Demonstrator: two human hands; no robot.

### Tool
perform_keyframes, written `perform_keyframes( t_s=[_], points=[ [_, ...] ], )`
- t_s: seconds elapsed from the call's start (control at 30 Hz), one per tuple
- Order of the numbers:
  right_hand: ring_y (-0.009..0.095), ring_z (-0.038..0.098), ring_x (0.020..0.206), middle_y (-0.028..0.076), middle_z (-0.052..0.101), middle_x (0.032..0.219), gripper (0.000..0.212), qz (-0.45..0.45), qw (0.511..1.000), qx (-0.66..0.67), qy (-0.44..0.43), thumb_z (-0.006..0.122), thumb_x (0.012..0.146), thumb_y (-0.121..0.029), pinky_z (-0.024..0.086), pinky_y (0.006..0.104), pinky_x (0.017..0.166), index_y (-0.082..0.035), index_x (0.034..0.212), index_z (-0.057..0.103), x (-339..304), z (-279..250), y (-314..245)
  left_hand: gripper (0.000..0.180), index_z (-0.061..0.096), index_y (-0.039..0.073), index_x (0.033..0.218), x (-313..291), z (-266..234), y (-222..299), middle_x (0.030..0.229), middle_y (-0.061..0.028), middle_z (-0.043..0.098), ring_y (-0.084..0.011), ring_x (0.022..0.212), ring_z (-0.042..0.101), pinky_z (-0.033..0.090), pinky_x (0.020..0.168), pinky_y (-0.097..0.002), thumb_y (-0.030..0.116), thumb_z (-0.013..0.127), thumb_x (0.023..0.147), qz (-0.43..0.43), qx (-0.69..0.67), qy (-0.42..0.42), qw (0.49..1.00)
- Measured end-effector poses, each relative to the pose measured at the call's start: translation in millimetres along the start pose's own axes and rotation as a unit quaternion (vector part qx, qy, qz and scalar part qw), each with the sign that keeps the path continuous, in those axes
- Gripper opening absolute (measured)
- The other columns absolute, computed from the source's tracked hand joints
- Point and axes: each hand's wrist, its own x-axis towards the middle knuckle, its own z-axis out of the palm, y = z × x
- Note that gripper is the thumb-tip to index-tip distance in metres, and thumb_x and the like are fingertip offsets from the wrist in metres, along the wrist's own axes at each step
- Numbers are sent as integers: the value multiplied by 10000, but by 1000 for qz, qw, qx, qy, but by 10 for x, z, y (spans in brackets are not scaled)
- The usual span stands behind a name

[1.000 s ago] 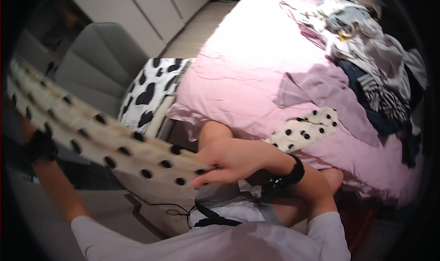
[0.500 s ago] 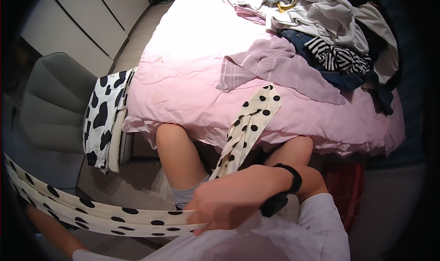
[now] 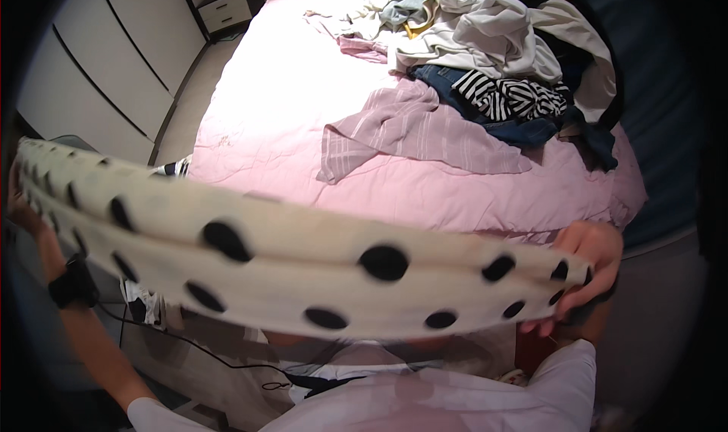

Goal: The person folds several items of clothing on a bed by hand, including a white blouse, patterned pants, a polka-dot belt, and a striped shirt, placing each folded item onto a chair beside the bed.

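Observation:
A long cream scarf (image 3: 303, 242) with black polka dots stretches between my two hands, folded lengthwise and slightly slack. My left hand (image 3: 24, 205), at the far left rim of the view, is closed on one end; its fingers are mostly dark and partly hidden. At the right, my right hand (image 3: 590, 265) grips the other end, thumb and fingers bunching the fabric. Both hands are raised in front of my body, the scarf crossing over my lap and the near bed edge. A black band with a dark device (image 3: 74, 280) sits on my left wrist.
The bed (image 3: 258, 136) has a pink cover. On it lie a lilac checked cloth (image 3: 409, 133), a striped black-and-white garment (image 3: 516, 98), jeans (image 3: 440, 79) and a heap of pale clothes (image 3: 493, 42). White wardrobe doors (image 3: 98, 68) stand left; a black cable (image 3: 205, 349) runs below.
My right hand has swung right and upward, and my left hand has risen. The scarf's loose end has left the bed edge, and the scarf is now spread wide between my hands.

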Motion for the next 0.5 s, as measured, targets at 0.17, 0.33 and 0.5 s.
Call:
perform_keyframes(
  t_s=[0.17, 0.33, 0.5],
  points=[
    [324, 743, 742, 253, 711, 776, 190, 155, 957, 95, 225, 663, 884, 21, 599, 351, 625, 109, 717, 687, -592, -245, -186, 273, 699, 34, 1192, -893, 1445, 394, 1020, -110, 750, -162, 916, 705, 554, 795, -305, 123, 689, 934, -76, 54, -53, 994],
    [283, 750, 786, 235, 724, 810, 296, 348, 903, 74, 241, 626, 944, -56, 605, 344, 686, 85, 692, 692, -1000, -854, 134, 219, 691, 0, 1053, -1757, 2239, 963, 869, -132, 737, -203, 808, 705, 530, 735, -334, -20, 625, 845, -213, 7, -200, 956],
    [181, 726, 721, 94, 711, 685, 260, 468, 824, 52, 316, 695, 911, -98, 534, 250, 628, 16, 678, 709, -1426, -1166, 841, 293, 670, -35, 1021, -2325, 2582, 1191, 863, -186, 720, -279, 781, 703, 521, 718, -341, -109, 530, 776, -261, -6, -306, 915]
  ],
)
